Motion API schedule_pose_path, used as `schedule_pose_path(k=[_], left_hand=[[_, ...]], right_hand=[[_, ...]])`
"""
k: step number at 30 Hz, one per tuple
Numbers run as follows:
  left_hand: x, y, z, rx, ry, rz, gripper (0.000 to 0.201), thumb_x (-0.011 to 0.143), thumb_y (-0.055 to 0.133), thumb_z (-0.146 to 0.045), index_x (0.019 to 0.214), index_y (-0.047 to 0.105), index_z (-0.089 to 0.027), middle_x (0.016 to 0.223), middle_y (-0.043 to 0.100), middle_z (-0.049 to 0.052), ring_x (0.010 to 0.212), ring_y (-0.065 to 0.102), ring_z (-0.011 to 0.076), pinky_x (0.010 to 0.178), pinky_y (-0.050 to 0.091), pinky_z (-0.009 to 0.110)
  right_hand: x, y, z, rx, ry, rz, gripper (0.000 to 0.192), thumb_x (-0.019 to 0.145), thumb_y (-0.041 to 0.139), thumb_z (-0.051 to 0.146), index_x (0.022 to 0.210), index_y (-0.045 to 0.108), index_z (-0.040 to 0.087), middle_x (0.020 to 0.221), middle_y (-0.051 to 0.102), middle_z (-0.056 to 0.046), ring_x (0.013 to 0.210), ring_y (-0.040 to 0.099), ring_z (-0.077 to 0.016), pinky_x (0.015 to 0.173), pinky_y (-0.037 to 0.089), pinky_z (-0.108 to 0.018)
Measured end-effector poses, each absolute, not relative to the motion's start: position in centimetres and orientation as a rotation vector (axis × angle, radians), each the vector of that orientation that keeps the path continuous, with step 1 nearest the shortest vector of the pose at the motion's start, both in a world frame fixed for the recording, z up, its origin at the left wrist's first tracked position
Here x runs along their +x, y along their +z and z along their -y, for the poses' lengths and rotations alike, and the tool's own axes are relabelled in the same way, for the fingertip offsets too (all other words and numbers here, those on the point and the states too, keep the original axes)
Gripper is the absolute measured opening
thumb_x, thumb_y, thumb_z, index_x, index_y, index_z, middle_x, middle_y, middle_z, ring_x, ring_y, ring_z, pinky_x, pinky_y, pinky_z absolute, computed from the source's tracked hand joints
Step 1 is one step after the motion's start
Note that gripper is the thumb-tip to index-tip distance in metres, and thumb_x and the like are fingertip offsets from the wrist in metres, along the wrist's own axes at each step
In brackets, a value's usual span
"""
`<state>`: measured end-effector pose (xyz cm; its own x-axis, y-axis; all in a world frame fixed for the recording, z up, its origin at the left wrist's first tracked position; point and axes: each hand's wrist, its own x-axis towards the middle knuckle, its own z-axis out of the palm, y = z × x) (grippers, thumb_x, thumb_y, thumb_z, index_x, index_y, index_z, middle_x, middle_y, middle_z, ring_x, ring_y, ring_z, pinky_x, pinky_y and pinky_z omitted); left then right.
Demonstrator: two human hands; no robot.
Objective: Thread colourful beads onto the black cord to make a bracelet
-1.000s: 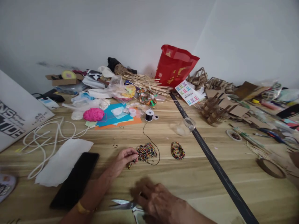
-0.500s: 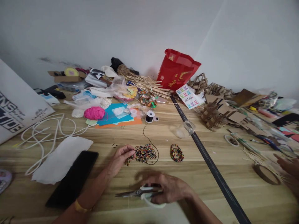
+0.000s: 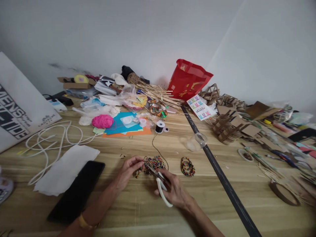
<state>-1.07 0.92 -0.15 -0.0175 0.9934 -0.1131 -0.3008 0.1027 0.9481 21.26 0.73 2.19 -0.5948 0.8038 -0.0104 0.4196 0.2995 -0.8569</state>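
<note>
While the left hand (image 3: 128,169) pinches a beaded strand (image 3: 138,171) beside the bead pile (image 3: 154,163) at table centre, the right hand (image 3: 172,191) grips white-handled scissors (image 3: 159,181), blades pointing at the black cord (image 3: 158,151) running from the far spool (image 3: 159,126).

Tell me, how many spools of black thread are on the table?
1. The black thread spool stands behind the bead pile, at the orange paper's right end. More could be hidden in the clutter along the wall.
</note>
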Motion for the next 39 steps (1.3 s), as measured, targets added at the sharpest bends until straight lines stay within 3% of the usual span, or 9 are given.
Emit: schedule_pose_path(k=[5,12,22,39], left_hand=[[-0.8,0.0,-0.7,0.899,1.276,-1.05,0.023,0.068,0.073,-0.034,0.076,0.067,-0.014,0.067,0.066,0.001,0.062,0.056,0.0126,0.055,0.04,0.021],[-0.1,0.1,-0.3,0.94,1.224,-1.016,0.025,0.068,0.074,-0.035,0.079,0.066,-0.014,0.068,0.066,0.002,0.064,0.057,0.0146,0.058,0.042,0.024],[0.4,0.3,-0.2,0.975,1.195,-0.985,0.023,0.065,0.076,-0.034,0.074,0.067,-0.015,0.07,0.066,0.002,0.065,0.058,0.0159,0.064,0.045,0.026],[0.4,0.4,-0.2,0.998,1.187,-0.972,0.027,0.067,0.075,-0.039,0.077,0.067,-0.014,0.068,0.064,0.002,0.064,0.056,0.0152,0.063,0.043,0.026]], right_hand=[[21.0,1.5,-0.5,-1.076,0.831,2.313,0.055,0.071,0.072,0.033,0.12,0.052,0.015,0.092,0.066,-0.007,0.073,0.059,-0.0169,0.068,0.046,-0.026],[20.9,1.1,-0.5,-1.069,0.685,2.329,0.054,0.074,0.07,0.033,0.122,0.051,0.015,0.096,0.068,-0.011,0.082,0.064,-0.0215,0.07,0.049,-0.029],[20.8,1.4,-0.4,-1.071,0.621,2.368,0.048,0.076,0.066,0.023,0.122,0.051,0.017,0.101,0.068,-0.012,0.086,0.066,-0.0221,0.074,0.051,-0.03],[21.1,1.0,-0.4,-1.025,0.6,2.422,0.044,0.085,0.059,0.027,0.126,0.047,0.017,0.1,0.068,-0.012,0.085,0.066,-0.0211,0.074,0.05,-0.028]])
